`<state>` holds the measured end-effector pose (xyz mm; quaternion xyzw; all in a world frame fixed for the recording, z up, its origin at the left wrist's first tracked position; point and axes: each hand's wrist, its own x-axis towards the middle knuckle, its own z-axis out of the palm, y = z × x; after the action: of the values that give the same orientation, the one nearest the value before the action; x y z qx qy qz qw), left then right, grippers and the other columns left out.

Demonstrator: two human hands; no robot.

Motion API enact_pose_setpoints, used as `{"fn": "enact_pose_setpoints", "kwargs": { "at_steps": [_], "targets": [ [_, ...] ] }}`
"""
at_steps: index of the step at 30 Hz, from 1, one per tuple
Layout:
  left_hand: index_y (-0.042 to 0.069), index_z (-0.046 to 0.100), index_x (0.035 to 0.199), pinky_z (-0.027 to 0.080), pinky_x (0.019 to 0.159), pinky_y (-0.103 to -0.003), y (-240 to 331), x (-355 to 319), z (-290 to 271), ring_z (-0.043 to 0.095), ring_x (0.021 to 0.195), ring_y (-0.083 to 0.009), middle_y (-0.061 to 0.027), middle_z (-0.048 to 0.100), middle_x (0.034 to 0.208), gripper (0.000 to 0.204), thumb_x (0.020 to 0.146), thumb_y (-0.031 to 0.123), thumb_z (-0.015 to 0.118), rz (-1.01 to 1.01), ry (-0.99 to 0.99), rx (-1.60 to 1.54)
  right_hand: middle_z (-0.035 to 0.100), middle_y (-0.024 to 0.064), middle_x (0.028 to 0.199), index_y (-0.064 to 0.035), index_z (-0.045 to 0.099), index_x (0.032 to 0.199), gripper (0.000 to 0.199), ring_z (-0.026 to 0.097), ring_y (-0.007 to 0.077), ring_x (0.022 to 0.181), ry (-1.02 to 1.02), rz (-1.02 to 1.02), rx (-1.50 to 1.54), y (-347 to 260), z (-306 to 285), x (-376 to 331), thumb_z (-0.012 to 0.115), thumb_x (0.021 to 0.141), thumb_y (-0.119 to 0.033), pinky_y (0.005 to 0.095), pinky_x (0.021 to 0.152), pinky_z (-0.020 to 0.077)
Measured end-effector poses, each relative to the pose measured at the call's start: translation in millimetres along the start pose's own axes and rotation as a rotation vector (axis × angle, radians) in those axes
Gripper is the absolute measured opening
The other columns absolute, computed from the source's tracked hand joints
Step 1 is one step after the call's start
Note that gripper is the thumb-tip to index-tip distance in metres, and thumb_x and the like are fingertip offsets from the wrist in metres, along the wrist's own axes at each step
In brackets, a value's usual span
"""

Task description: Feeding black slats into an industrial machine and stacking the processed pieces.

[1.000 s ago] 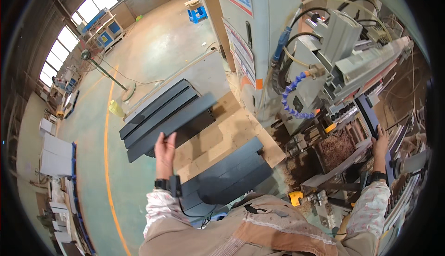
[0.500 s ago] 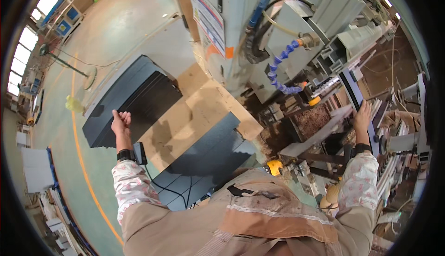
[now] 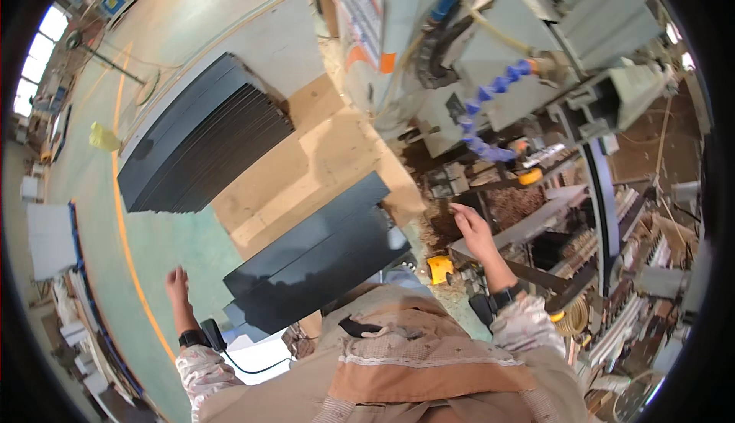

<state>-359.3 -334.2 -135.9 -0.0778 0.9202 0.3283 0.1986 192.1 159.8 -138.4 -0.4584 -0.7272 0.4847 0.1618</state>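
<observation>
- Dark grey flat panels lie in two stacks: the near stack just ahead of the person's chest, the far stack well beyond it across a pale wooden table.
- The near stack's long axis runs from lower left to upper right.
- The left hand hangs loosely open and empty, off the stack's left end, not touching it.
- The right hand is open with fingers spread, holding nothing, beside the stack's right end, over the chip-strewn bed of a grey machine.
- Both hands are near it; which is nearer I cannot tell.
</observation>
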Motion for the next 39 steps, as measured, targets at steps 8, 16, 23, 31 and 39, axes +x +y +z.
{"fn": "enact_pose_setpoints", "kwargs": {
  "at_steps": [8, 16, 23, 31, 39],
  "targets": [
    [0.008, 0.052, 0.124, 0.043, 0.091, -0.046, -234.9, -71.8, 41.9, 0.056, 0.107, -0.0269, -0.0077, 0.061, 0.116, 0.057, 0.094, 0.055, 0.040, -0.561, -0.245, -0.666, 0.059, 0.0012, 0.116, -0.0111, 0.048, 0.131, 0.047, 0.052, 0.0166, 0.107, -0.522, 0.745, 0.603, 43.1, 122.8, 110.0, 0.038, 0.100, -0.046, 0.0337, 0.088, 0.0437],
    [0.001, 0.055, 0.116, 0.049, 0.085, -0.035, -233.6, -120.6, 113.0, 0.060, 0.096, -0.0266, -0.0083, 0.064, 0.106, 0.044, 0.098, 0.038, 0.041, -0.570, -0.244, -1.161, 0.062, 0.0062, 0.103, -0.0099, 0.055, 0.117, 0.049, 0.058, 0.0202, 0.090, -0.428, 1.031, 0.582, 83.6, 168.9, 40.7, 0.048, 0.095, -0.053, 0.0332, 0.085, 0.0461],
    [0.000, 0.055, 0.116, 0.048, 0.086, -0.035, -219.9, -129.7, 90.2, 0.059, 0.097, -0.0265, -0.0089, 0.063, 0.106, 0.042, 0.098, 0.036, 0.042, -0.570, -0.176, -1.137, 0.061, 0.0066, 0.106, -0.0097, 0.055, 0.118, 0.051, 0.057, 0.0205, 0.093, -0.431, 1.003, 0.612, 85.0, 168.9, 34.2, 0.048, 0.094, -0.054, 0.0335, 0.087, 0.0452],
    [0.000, 0.055, 0.115, 0.047, 0.087, -0.036, -211.9, -123.2, 89.4, 0.059, 0.097, -0.0264, -0.0097, 0.063, 0.105, 0.039, 0.098, 0.033, 0.044, -0.569, -0.157, -1.109, 0.061, 0.0071, 0.108, -0.0094, 0.054, 0.120, 0.053, 0.056, 0.0209, 0.096, -0.422, 1.010, 0.636, 87.3, 160.7, 32.7, 0.048, 0.093, -0.055, 0.0339, 0.089, 0.0443],
    [-0.001, 0.055, 0.115, 0.046, 0.088, -0.037, -198.5, -113.8, 88.5, 0.058, 0.097, -0.0262, -0.0104, 0.062, 0.105, 0.037, 0.097, 0.030, 0.046, -0.541, -0.140, -1.099, 0.060, 0.0076, 0.110, -0.0090, 0.054, 0.121, 0.055, 0.056, 0.0213, 0.099, -0.424, 0.966, 0.618, 71.9, 137.9, 49.3, 0.049, 0.093, -0.056, 0.0344, 0.090, 0.0433]
  ]
}}
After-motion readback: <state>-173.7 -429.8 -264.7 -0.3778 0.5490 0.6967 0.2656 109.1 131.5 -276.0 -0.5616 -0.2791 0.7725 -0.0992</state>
